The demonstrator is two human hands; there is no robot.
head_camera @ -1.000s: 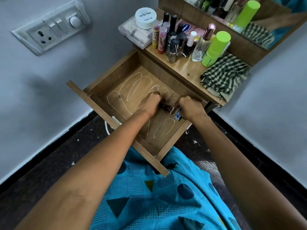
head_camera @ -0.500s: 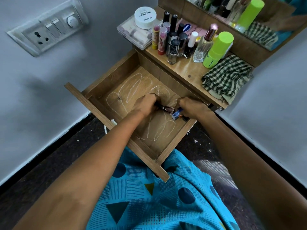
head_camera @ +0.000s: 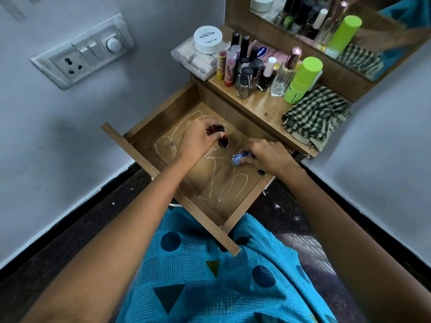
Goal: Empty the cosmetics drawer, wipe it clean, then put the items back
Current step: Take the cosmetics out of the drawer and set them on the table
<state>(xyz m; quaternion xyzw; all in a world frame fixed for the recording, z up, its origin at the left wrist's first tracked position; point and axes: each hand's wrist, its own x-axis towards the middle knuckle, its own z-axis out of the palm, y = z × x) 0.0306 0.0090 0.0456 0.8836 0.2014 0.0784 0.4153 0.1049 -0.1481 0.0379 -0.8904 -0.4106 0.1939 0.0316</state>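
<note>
Fingers (head_camera: 215, 137) of the person's left hand (head_camera: 199, 139) curl round small dark items (head_camera: 221, 141) at the back of the open drawer (head_camera: 163, 113). The items are mostly hidden under the knuckles, so their kind cannot be told. Toward the drawer's right wall, the right hand (head_camera: 271, 157) pinches a small blue-patterned item (head_camera: 240, 158) between thumb and fingers, with only its end showing. A dark object (head_camera: 260, 172) just beside that hand, against the drawer's right wall, is too small to make out. White chalky streaks (head_camera: 233, 183) loop over the drawer's wooden floor, partly covered by the left forearm.

On the table (head_camera: 263, 108) behind the drawer stand a white jar (head_camera: 208, 39) atop a clear box (head_camera: 193, 59), a cluster of tubes and nail-polish bottles (head_camera: 245, 66), a glass perfume bottle (head_camera: 283, 78) and a lime-green bottle (head_camera: 303, 78). A checked cloth (head_camera: 314, 113) lies crumpled behind the drawer's right corner. A mirror (head_camera: 349, 31) behind the table is cut off by the top edge. Left of the drawer, a switchboard (head_camera: 84, 52) is fixed to the grey wall. A blue patterned garment (head_camera: 221, 287) fills the foreground below the drawer's front panel.
</note>
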